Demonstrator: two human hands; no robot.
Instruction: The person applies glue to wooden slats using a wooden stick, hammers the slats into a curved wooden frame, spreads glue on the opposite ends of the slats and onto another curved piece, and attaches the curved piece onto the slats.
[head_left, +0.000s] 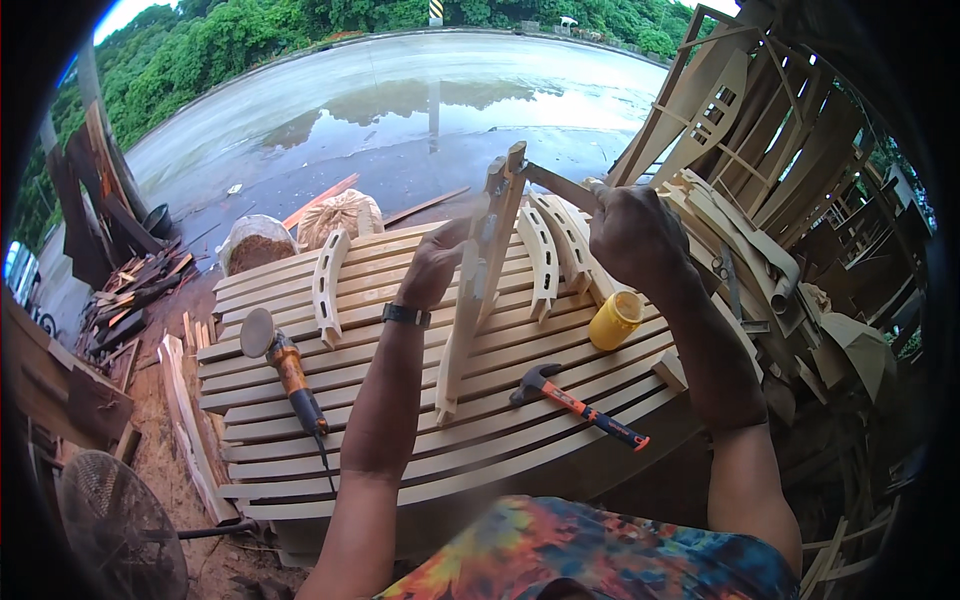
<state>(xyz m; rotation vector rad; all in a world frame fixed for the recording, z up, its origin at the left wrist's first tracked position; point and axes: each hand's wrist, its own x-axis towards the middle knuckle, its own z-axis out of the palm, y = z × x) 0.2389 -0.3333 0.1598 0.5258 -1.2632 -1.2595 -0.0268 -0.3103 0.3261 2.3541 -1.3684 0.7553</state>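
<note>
My left hand (432, 265), wearing a dark wristband, is closed at the side of an upright wooden piece (468, 310); its fingertips are partly hidden and slightly blurred. This piece stands on the slatted wooden top (400, 400), with a second upright bar close behind it. In my right hand (640, 238) is a flat wooden stick (562, 186), its far end touching or very near the top of the uprights. Below the right hand sits an open yellow jar (615, 320). A claw hammer (580, 405) with an orange and black handle lies nearer to me.
An angle grinder (287, 370) with a cord lies on the left slats. Curved slotted wooden pieces (328, 290) rest left and right of the uprights. Sacks (340, 215) stand beyond the far edge. Stacked boards (780, 140) fill the right; a fan (120, 525) stands lower left.
</note>
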